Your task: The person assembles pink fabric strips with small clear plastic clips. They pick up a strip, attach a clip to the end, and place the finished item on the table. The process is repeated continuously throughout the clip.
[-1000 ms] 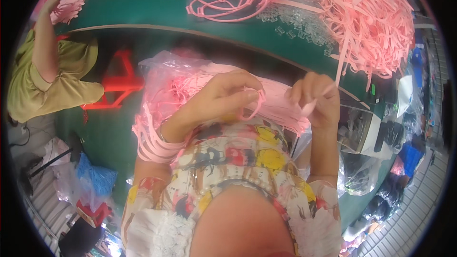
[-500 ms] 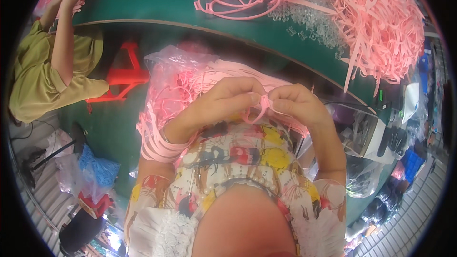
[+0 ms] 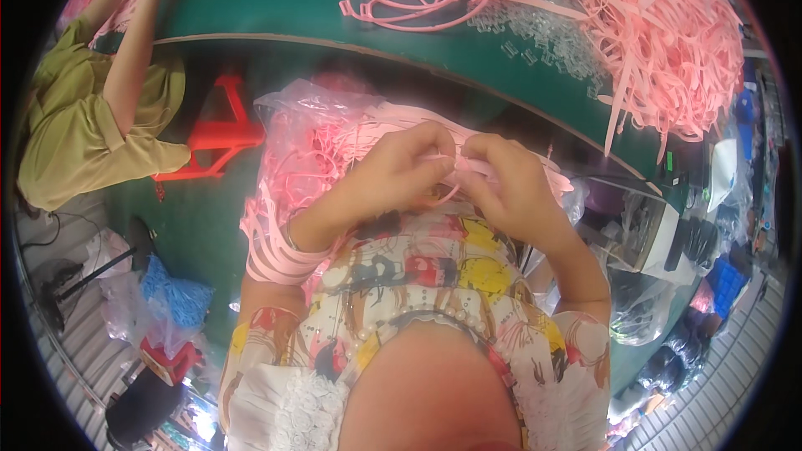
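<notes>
Pink strap [image 3: 455,169] sits pinched between both hands above the lap, over the clear bag of pink straps [image 3: 309,138]. Left hand [image 3: 401,171] and right hand [image 3: 501,184] meet fingertip to fingertip, both gripping it.

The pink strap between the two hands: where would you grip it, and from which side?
Probably at the short stretch of pink strap showing between the left hand and right hand, pinched across its flat faces, one hand from each side. It is a thin, floppy band, so a close two-sided pinch should keep it taut. The exact finger contact is hidden.
</notes>
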### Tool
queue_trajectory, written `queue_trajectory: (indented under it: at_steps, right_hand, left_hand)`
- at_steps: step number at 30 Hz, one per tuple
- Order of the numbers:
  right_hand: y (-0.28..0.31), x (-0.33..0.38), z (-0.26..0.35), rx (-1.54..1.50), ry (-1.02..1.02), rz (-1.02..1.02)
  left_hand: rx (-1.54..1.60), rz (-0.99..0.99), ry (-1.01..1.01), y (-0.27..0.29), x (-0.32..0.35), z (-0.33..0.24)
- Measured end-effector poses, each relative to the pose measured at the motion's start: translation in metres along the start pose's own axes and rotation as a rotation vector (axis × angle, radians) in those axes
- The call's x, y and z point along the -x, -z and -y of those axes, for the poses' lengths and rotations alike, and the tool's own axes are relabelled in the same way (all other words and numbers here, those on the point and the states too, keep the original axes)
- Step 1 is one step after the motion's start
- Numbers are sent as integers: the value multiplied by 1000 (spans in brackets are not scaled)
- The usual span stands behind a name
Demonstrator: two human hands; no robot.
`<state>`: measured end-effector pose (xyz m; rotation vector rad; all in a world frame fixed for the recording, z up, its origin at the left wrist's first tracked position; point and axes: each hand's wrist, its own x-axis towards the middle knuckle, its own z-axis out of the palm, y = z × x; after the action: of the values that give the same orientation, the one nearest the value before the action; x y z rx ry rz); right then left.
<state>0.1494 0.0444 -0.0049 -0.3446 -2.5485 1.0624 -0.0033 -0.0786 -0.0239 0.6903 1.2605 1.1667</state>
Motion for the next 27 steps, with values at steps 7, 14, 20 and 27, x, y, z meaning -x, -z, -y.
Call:
queue_trajectory:
  at_steps: [7, 14, 20, 27]
  right_hand:
    - [2, -6, 7, 226, 308, -174]
    - [-14, -13, -44, -919, -326, 95]
    - [-26, -11, -64, -1220, -304, 405]
    - [-13, -14, -63, -1214, -400, 443]
  left_hand:
    - [-274, -53, -35, 4, -12, 2]
    - [222, 81, -18, 20, 3, -9]
    - [284, 71, 49, 33, 7, 1]
    - [317, 113, 57, 38, 6, 1]
